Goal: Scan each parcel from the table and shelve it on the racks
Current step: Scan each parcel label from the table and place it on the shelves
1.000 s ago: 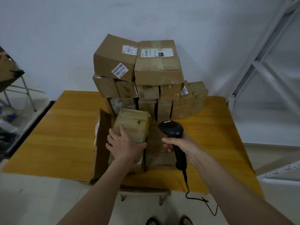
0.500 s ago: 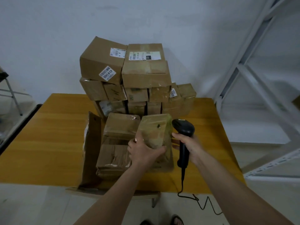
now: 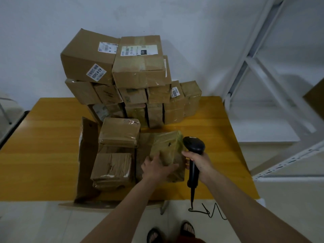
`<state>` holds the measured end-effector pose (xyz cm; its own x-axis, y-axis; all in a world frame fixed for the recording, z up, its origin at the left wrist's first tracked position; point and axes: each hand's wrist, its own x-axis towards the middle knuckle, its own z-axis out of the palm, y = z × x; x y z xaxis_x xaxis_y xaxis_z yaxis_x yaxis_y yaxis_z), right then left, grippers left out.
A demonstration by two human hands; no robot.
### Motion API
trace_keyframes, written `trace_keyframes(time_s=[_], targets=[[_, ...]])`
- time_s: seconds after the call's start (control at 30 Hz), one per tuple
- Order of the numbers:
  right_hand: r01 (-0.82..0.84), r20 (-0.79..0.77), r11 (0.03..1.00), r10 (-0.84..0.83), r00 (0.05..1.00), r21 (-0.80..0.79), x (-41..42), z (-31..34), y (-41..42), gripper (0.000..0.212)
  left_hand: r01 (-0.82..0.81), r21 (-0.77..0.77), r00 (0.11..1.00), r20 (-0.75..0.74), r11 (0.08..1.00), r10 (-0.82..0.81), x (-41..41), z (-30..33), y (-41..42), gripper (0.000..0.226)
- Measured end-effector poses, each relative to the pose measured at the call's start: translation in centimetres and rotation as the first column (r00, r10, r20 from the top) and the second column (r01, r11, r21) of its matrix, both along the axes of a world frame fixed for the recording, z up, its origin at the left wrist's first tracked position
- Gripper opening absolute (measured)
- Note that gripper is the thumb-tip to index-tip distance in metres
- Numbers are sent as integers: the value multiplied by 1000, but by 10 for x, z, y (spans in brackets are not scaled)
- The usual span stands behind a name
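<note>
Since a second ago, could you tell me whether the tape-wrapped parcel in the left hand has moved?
Yes: the parcel has moved right, off the small box at the table's front, toward the scanner.

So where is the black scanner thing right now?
In the head view, the black scanner is gripped in the right hand, at the right of the wooden table, just right of the parcel that the left hand holds.

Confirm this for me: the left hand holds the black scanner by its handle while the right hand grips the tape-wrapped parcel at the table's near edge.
Not quite: the hands are swapped. In the head view, the right hand holds the black scanner by its handle, and the left hand grips the tape-wrapped parcel near the table's near edge.
</note>
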<state>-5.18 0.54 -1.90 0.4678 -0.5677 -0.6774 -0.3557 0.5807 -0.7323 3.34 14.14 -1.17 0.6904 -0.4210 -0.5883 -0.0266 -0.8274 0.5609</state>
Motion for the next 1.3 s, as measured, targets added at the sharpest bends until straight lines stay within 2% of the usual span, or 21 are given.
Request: trace_keyframes(time_s=[0.1,0.17,0.27,0.33,0.4,0.47,0.53,0.6,0.67,0.87,0.93,1.03,1.17,1.23,1.3], targets=[[36,27,999,-37,999,17,-1,2,-1,27,104,-17,953,287,994,-95,-16,4,-12,85],[33,48,999,-34,998,24,0,4,0,29,135,18,933,336,991,-133,-26,4,-20,96],[1,54,1000,-2,999,27,3,7,4,32,116,179,902,393,977,-179,-28,2,-26,119],[-26,68,999,24,997,30,5,9,6,39,101,241,855,475,965,-207,-22,1,-26,121],[-45,87,999,43,995,29,5,10,6,46,82,261,831,514,962,-211,-12,4,-24,111],[-49,83,999,48,995,14,3,12,4,50,36,225,893,430,974,-132,4,8,-20,100],[-23,72,1000,23,997,-5,1,12,0,45,-123,22,982,145,992,119,25,12,-14,94],[6,62,1000,-5,998,-20,-1,13,-4,34,-337,-198,932,-207,921,297,38,14,-4,89],[4,43,999,-3,999,-35,-2,13,-6,30,-429,-252,870,-375,868,321,41,12,6,86],[-63,-32,998,63,998,-10,-4,10,-4,43,-364,-186,886,-372,912,278,43,1,10,68],[-94,-30,996,94,995,3,-5,10,-1,45,-305,-145,906,-349,941,240,44,-2,12,70],[-150,-33,989,149,988,-22,-5,14,0,32,-316,-133,873,-430,939,233,46,-1,14,70],[-161,-26,972,159,987,-173,-3,31,-11,12,-497,-250,724,-648,831,238,49,3,13,77],[-116,1,962,120,993,-246,-3,46,-17,12,-561,-312,672,-713,767,201,50,5,6,82],[-92,38,948,108,993,-304,-2,63,-21,16,-610,-372,661,-726,699,191,51,8,-2,85]])
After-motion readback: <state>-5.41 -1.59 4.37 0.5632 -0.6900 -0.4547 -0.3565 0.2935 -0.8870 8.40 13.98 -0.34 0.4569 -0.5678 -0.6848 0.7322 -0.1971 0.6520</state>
